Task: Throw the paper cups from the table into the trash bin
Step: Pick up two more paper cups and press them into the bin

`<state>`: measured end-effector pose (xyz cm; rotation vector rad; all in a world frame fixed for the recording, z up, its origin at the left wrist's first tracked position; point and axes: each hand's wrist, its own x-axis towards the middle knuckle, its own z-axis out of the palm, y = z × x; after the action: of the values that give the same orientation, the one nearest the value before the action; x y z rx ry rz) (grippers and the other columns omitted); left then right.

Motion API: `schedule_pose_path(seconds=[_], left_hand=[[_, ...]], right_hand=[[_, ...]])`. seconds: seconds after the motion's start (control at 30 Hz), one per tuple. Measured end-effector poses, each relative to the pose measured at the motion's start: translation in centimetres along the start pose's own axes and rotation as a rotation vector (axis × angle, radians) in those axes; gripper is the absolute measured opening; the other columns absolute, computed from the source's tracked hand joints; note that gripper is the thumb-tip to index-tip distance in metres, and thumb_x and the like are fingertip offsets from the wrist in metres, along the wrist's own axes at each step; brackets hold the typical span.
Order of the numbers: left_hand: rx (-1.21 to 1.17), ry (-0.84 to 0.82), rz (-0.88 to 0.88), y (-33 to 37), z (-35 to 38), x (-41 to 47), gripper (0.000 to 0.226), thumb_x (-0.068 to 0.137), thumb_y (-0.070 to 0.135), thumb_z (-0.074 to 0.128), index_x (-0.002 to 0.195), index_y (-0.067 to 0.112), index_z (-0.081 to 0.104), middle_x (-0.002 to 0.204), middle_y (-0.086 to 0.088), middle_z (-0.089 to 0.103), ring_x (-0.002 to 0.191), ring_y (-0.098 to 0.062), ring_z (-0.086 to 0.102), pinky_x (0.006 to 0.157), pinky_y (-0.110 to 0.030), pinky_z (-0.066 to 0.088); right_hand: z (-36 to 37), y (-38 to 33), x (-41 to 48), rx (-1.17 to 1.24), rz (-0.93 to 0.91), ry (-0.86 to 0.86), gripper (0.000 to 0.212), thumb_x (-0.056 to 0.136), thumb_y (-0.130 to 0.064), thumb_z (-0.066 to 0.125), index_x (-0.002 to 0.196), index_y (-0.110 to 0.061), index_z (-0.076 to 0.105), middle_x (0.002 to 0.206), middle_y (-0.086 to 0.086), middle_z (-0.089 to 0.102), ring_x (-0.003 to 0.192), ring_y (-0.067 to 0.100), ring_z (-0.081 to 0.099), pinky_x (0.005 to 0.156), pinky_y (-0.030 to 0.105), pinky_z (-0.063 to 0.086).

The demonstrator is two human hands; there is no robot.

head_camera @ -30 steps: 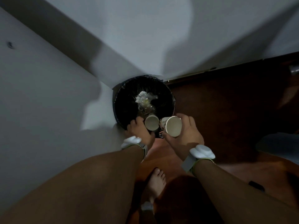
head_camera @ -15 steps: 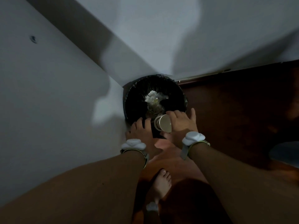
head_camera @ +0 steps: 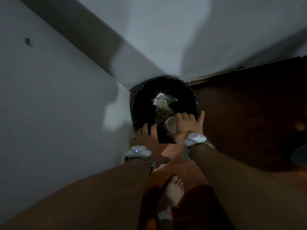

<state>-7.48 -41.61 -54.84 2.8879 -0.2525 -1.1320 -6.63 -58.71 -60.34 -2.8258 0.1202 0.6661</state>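
A black-lined bin (head_camera: 166, 83) is seen from above, set in a corner where two pale walls meet, on a dark brown floor (head_camera: 249, 105). Crumpled clear plastic (head_camera: 163, 103) and other waste lie at its bottom.

The right hand (head_camera: 186, 126) is held over the near right part of the bin's mouth. A paper cup (head_camera: 171, 127) is kept in its grip, between the thumb below and the fingers above, tilted on its side so that the open mouth faces the camera and the pale inside shows. The cup sits over the bin opening, just inside the near rim; only this one cup can be made out.

The left hand (head_camera: 148, 140) is spread, fingers loose and apart, with nothing in its grip; its fingertips reach over the near left edge of the bin. The two hands are near each other but not touching.

A white tracker is strapped to each wrist: the left one (head_camera: 138, 151) shows a small blue light, the right one (head_camera: 195, 138) does not. A bare foot (head_camera: 174, 190) is planted on the floor below the hands, with another white band (head_camera: 164, 215) at its ankle
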Motion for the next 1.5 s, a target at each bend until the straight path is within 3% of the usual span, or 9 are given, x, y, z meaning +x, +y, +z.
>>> schedule_pose_path(seconds=[0.37, 0.57, 0.83, 0.93, 1.1, 1.27, 1.37, 1.5], left_hand=[[-0.077, 0.062, -0.041, -0.3, 0.8, 0.1, 0.145, 0.045, 0.081, 0.084, 0.157, 0.034, 0.004, 0.170, -0.001, 0.010, 0.152, -0.034, 0.023, 0.111, -0.055, 0.038], [-0.076, 0.033, -0.039, -0.2, -0.1, -0.3, 0.147, 0.045, 0.081, 0.085, 0.159, 0.034, 0.005, 0.171, -0.002, 0.010, 0.152, -0.036, 0.024, 0.112, -0.059, 0.040], [-0.080, 0.012, -0.004, 1.8, -4.5, -3.5, 0.145, 0.048, 0.077, 0.089, 0.161, 0.031, 0.009, 0.169, -0.006, 0.016, 0.148, -0.039, 0.032, 0.108, -0.057, 0.041], [-0.148, -0.017, -0.022, 3.1, -7.3, -5.4, 0.130, 0.065, 0.063, 0.090, 0.164, 0.031, 0.012, 0.172, -0.006, 0.013, 0.151, -0.038, 0.027, 0.113, -0.055, 0.035], [-0.201, 0.024, 0.017, 5.2, -11.6, -9.0, 0.091, 0.094, 0.044, 0.073, 0.164, 0.032, 0.016, 0.172, -0.008, 0.014, 0.153, -0.038, 0.025, 0.119, -0.052, 0.031], [-0.253, -0.056, 0.098, 5.4, -15.7, -12.9, 0.115, 0.075, 0.063, 0.084, 0.162, 0.032, 0.017, 0.164, -0.009, 0.027, 0.141, -0.040, 0.042, 0.111, -0.053, 0.043], [-0.278, -0.041, 0.094, 5.9, -18.8, -16.1, 0.123, 0.061, 0.062, 0.092, 0.159, 0.032, 0.022, 0.157, -0.009, 0.035, 0.137, -0.038, 0.045, 0.107, -0.055, 0.047], [-0.296, -0.026, 0.142, 5.9, -22.6, -19.6, 0.125, 0.059, 0.061, 0.093, 0.159, 0.031, 0.024, 0.156, -0.010, 0.036, 0.137, -0.037, 0.046, 0.108, -0.053, 0.048]], right_hand=[[0.1, -0.6, 1.2, -0.032, 0.014, -0.012, 0.082, 0.075, -0.073, 0.067, 0.133, -0.020, 0.043, 0.127, 0.006, 0.054, 0.120, 0.037, 0.049, 0.114, 0.074, 0.006], [-0.4, 0.4, -0.7, 0.027, -0.010, 0.048, 0.085, 0.069, -0.082, 0.059, 0.129, -0.024, 0.046, 0.123, 0.003, 0.053, 0.117, 0.033, 0.051, 0.114, 0.070, 0.013], [-6.0, 4.6, -6.8, 0.146, -0.009, 0.036, 0.081, 0.078, -0.081, 0.050, 0.140, -0.029, 0.042, 0.133, 0.000, 0.051, 0.125, 0.030, 0.048, 0.116, 0.063, 0.019], [-8.8, 5.3, -9.2, 0.184, -0.001, 0.064, 0.079, 0.078, -0.083, 0.045, 0.137, -0.031, 0.043, 0.130, -0.001, 0.052, 0.119, 0.028, 0.051, 0.114, 0.059, 0.024], [-12.9, 5.0, -12.9, 0.268, 0.044, 0.142, 0.075, 0.076, -0.084, 0.050, 0.134, -0.038, 0.040, 0.126, -0.005, 0.054, 0.113, 0.025, 0.056, 0.109, 0.055, 0.035], [-17.0, 3.9, -16.7, 0.385, 0.105, 0.173, 0.082, 0.075, -0.092, 0.040, 0.136, -0.036, 0.040, 0.128, -0.007, 0.056, 0.116, 0.022, 0.058, 0.104, 0.053, 0.041], [-21.0, 3.1, -19.3, 0.396, 0.107, 0.169, 0.081, 0.078, -0.087, 0.046, 0.139, -0.034, 0.040, 0.133, -0.006, 0.054, 0.120, 0.021, 0.056, 0.106, 0.052, 0.039], [-25.8, 1.4, -22.1, 0.422, 0.143, 0.196, 0.079, 0.081, -0.081, 0.047, 0.141, -0.030, 0.042, 0.136, -0.002, 0.055, 0.123, 0.024, 0.056, 0.105, 0.053, 0.041]])
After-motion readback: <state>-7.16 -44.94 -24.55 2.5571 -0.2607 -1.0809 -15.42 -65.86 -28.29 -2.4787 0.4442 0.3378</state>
